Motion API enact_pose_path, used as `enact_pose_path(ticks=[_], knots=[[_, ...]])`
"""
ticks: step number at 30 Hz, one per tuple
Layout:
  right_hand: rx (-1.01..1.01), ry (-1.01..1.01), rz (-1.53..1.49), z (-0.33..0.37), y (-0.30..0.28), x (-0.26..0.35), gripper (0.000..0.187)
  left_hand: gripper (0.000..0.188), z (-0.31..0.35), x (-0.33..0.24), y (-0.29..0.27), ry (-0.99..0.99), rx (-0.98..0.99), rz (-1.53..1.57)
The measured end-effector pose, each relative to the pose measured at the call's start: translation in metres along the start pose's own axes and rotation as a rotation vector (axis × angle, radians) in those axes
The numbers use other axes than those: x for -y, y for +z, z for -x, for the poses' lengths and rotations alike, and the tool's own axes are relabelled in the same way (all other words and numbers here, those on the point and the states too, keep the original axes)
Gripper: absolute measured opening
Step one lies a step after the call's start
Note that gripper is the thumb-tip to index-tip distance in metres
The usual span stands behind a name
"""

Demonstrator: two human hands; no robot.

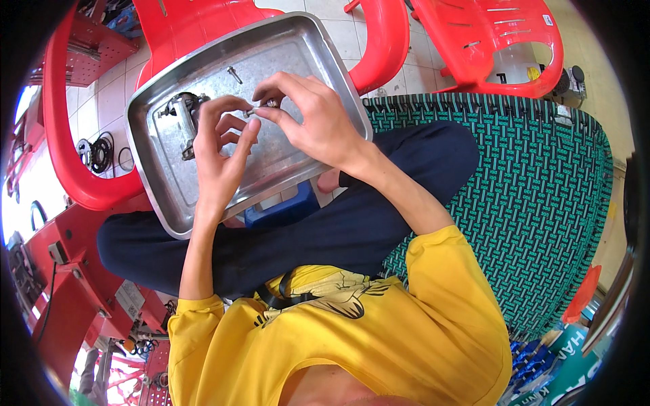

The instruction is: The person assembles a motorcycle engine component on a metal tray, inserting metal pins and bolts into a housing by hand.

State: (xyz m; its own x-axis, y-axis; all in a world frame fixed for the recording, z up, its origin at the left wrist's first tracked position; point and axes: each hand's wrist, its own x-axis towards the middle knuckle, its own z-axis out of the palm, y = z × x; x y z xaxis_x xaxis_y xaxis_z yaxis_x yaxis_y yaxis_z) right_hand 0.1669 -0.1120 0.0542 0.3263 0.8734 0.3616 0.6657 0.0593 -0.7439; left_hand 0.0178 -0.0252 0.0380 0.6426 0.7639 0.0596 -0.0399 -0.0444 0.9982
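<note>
Left hand (220, 145) and right hand (313, 120) pinch a small metal part (248, 114) together above the tray (291, 55), which is likely deep enough to keep the bolt (234, 74) and bigger machine part (183, 118) inside from straying.

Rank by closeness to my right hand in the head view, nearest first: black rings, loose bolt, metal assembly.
From your right hand:
1. Loose bolt, to its upper left in the tray.
2. Metal assembly, farther left in the tray.
3. Black rings, on the floor left of the tray.
</note>
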Motion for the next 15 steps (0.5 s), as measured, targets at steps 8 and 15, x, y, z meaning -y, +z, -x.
enact_pose_path(ticks=[8, 15], knots=[[0.046, -0.040, 0.000, 0.002, 0.001, 0.001, 0.019, 0.042, -0.001, 0.014, -0.009, -0.293, 0.094, -0.023], [-0.022, -0.040, 0.072, -0.005, -0.004, -0.004, 0.018, 0.035, -0.008, 0.021, -0.014, -0.205, 0.057, -0.224]])
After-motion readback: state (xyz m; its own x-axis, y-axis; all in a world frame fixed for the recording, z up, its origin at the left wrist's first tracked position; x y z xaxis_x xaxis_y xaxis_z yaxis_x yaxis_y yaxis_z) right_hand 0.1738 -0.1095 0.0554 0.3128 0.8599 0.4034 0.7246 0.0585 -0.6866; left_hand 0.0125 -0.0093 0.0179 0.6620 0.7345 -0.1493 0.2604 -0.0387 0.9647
